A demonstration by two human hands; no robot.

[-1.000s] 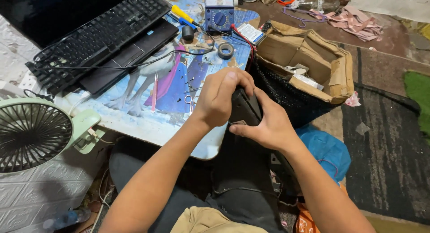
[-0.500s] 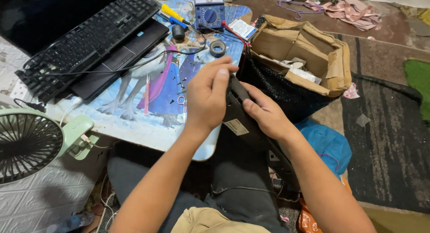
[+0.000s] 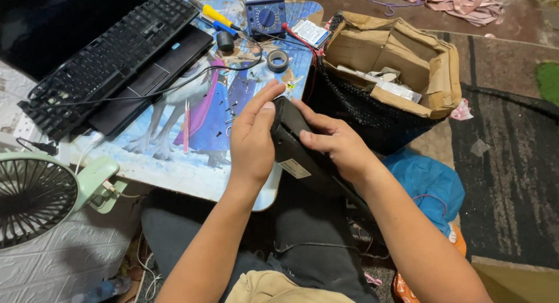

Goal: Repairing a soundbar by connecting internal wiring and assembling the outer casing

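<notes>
Head view, looking down over my lap.

Both hands are on a flat black rectangular device, a slab-like casing with a small pale label on its face. It sits tilted on edge between the palms, above the lap, just off the near edge of the low worktop with its colourful cartoon print.

Left hand: grip pressed flat against the casing's left face, fingers extended up along it, thumb near the top corner. Not pinching; bracing.

Right hand: grip wrapped round the right edge, thumb laid on the face, fingertips curled behind and out of sight.

Step in hand, as I judge it: handling the casing edge, either seating or parting its shell. The next move would seem to call for steady counter-pressure from the left palm while the right works along the seam.

Around: black keyboard atop a dark laptop, well apart to the left. Blue multimeter, yellow-handled screwdriver and grey tape roll on the far worktop. Torn cardboard box to the right. Pale green fan at lower left.
</notes>
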